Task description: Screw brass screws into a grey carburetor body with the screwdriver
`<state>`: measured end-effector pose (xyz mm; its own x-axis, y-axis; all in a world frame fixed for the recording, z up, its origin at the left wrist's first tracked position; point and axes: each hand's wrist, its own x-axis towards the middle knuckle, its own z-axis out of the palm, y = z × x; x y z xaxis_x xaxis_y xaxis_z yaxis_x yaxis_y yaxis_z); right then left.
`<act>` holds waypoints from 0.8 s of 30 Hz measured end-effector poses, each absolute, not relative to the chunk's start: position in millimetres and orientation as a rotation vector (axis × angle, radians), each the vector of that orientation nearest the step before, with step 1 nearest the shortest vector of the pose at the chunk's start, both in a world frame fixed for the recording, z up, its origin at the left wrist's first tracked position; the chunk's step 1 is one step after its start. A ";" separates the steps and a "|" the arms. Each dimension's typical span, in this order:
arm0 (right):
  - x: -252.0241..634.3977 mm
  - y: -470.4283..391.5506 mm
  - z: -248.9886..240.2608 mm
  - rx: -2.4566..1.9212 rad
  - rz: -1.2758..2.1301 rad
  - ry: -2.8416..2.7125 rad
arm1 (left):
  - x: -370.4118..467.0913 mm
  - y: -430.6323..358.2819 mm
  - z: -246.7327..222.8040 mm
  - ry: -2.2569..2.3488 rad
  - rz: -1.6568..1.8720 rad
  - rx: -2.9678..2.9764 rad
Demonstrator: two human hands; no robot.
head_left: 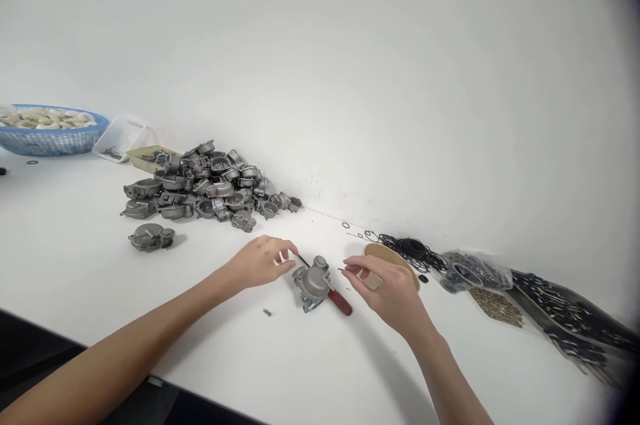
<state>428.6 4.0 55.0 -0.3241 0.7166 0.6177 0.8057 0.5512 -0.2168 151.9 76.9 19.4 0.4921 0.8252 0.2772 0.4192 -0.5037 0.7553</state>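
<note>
A grey metal carburetor (316, 281) sits on the white table between my hands. A red-handled screwdriver (341, 303) lies by it, its dark shaft passing behind the carburetor and showing again near my left fingers. My left hand (263, 261) hovers just left of the carburetor, thumb and fingers apart and curved, holding nothing I can see. To the right, my right hand (383, 285) pinches a thin small pin (341, 269) between thumb and fingertips, pointing toward the carburetor. A small metal screw-like piece (267, 312) rests on the table at lower left of the carburetor.
A heap of grey metal carburetor parts (215, 188) stands against the wall, with one lone part (151, 237) nearer. A blue basket (55, 138) is far left. A tan round lid (385, 255), black rubber rings (413, 250) and bags of small parts (497, 305) lie right.
</note>
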 end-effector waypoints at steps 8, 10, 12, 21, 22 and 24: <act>455.2 8.8 29.7 -1.282 -0.124 -1.946 | 100.7 -42.5 -59.0 1.464 0.770 2.728; 459.6 9.7 28.9 -1.282 -0.100 -1.924 | 96.1 -52.3 -71.3 1.518 0.736 2.783; 462.0 9.3 29.7 -1.274 -0.070 -1.913 | 90.8 -50.7 -72.1 1.539 0.770 2.726; 443.8 2.7 25.3 -1.195 0.121 -1.954 | 78.7 -47.5 -57.0 1.503 0.768 2.454; 440.6 2.3 23.7 -1.191 0.138 -1.957 | 79.9 -47.7 -57.0 1.492 0.776 2.454; 434.9 1.8 21.2 -1.189 0.177 -1.964 | 82.6 -46.4 -55.3 1.455 0.765 2.483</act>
<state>434.9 1.8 21.2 -0.2236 0.7918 0.5684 0.6775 0.5455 -0.4934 82.6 -46.4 -55.3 0.3948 0.8512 0.3459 0.7675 -0.5125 0.3851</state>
